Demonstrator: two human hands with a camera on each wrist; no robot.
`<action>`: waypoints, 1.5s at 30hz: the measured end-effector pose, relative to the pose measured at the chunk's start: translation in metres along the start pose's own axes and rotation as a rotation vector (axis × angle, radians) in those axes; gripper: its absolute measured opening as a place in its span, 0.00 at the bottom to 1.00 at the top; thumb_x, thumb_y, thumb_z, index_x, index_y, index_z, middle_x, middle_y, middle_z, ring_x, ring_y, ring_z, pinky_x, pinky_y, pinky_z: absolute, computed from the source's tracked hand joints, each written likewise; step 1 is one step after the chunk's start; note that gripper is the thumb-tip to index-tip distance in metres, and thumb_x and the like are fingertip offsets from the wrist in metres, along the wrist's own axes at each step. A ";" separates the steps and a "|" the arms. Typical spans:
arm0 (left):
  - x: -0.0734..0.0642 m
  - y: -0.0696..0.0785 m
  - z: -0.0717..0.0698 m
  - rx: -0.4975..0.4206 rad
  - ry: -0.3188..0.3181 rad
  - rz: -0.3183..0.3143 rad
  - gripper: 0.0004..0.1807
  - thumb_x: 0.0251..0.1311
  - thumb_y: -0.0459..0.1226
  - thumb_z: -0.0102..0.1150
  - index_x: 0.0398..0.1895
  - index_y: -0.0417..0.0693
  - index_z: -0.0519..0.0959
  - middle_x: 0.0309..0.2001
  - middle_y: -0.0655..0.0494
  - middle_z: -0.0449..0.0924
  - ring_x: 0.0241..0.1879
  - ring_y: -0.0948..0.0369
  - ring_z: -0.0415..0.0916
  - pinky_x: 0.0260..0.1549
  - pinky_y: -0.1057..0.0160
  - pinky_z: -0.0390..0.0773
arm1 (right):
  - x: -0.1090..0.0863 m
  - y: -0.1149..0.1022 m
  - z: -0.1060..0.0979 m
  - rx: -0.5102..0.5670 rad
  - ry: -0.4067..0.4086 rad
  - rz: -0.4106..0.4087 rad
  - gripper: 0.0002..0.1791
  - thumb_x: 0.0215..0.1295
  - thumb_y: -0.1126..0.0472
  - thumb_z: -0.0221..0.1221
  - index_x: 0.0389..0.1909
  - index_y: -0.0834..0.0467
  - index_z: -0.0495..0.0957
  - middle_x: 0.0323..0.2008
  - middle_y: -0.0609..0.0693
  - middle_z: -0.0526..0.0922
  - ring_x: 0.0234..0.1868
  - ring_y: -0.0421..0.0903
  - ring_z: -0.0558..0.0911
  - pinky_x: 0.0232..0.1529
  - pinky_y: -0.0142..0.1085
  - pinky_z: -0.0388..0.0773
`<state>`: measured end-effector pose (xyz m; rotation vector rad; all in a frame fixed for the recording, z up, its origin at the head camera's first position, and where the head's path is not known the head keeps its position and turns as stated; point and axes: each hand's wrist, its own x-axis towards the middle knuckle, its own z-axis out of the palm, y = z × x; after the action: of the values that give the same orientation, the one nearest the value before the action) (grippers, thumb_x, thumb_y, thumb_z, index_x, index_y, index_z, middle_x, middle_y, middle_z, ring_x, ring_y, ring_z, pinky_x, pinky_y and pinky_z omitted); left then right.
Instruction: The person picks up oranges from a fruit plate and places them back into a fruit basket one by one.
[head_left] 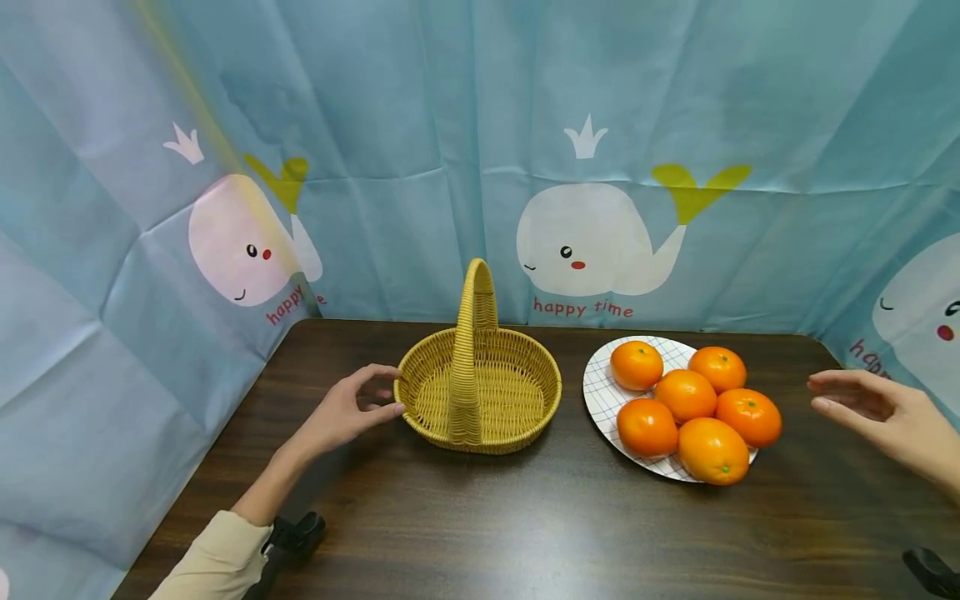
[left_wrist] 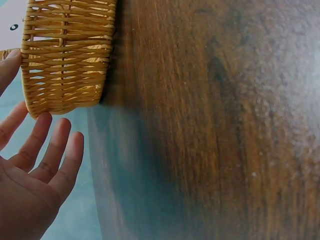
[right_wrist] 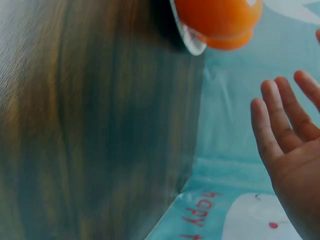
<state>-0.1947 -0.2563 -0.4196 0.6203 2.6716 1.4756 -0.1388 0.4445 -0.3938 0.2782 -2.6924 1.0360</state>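
Note:
A yellow wicker basket (head_left: 517,392) with a tall arched handle (head_left: 467,367) stands near the middle of the table. At its left rim is my left hand (head_left: 348,412), thumb and fingers spread apart, fingertips right at the weave. The left wrist view shows these fingers (left_wrist: 52,155) loosely extended beside the basket's side (left_wrist: 70,60). Several oranges (head_left: 686,396) lie on a white plate (head_left: 600,392) with a dark grid pattern, right of the basket. Farther right, my right hand (head_left: 892,417) hovers apart from the plate, holding nothing, its fingers (right_wrist: 272,120) extended.
The dark wooden table (head_left: 480,525) has its back edge against a light blue curtain (head_left: 405,167) printed with whales. Curtain also hangs along the left and right sides. Black straps with devices (head_left: 296,533) sit on the wrists.

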 end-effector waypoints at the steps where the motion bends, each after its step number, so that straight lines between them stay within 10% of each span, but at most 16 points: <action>1: 0.000 0.000 0.000 0.002 -0.001 -0.001 0.28 0.62 0.37 0.72 0.63 0.41 0.75 0.60 0.44 0.75 0.53 0.45 0.79 0.47 0.52 0.82 | -0.001 0.003 0.000 0.004 -0.020 -0.001 0.23 0.70 0.67 0.64 0.62 0.68 0.71 0.50 0.24 0.72 0.43 0.18 0.75 0.34 0.20 0.76; 14: 0.000 0.000 0.000 0.004 -0.007 0.016 0.27 0.63 0.36 0.71 0.63 0.40 0.74 0.61 0.41 0.75 0.52 0.44 0.79 0.45 0.50 0.83 | -0.004 0.020 0.016 0.136 -0.249 -0.053 0.51 0.65 0.74 0.65 0.82 0.52 0.47 0.66 0.30 0.58 0.57 0.20 0.67 0.45 0.22 0.76; 45: -0.001 0.003 0.001 0.008 -0.009 -0.006 0.28 0.63 0.37 0.71 0.65 0.41 0.74 0.62 0.40 0.74 0.52 0.44 0.80 0.43 0.55 0.84 | 0.007 0.006 0.044 0.229 -0.232 -0.179 0.40 0.54 0.79 0.70 0.69 0.69 0.67 0.62 0.36 0.73 0.55 0.30 0.77 0.49 0.21 0.74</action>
<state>-0.1930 -0.2544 -0.4181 0.6177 2.6714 1.4572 -0.1535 0.4183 -0.4276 0.7087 -2.6799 1.3282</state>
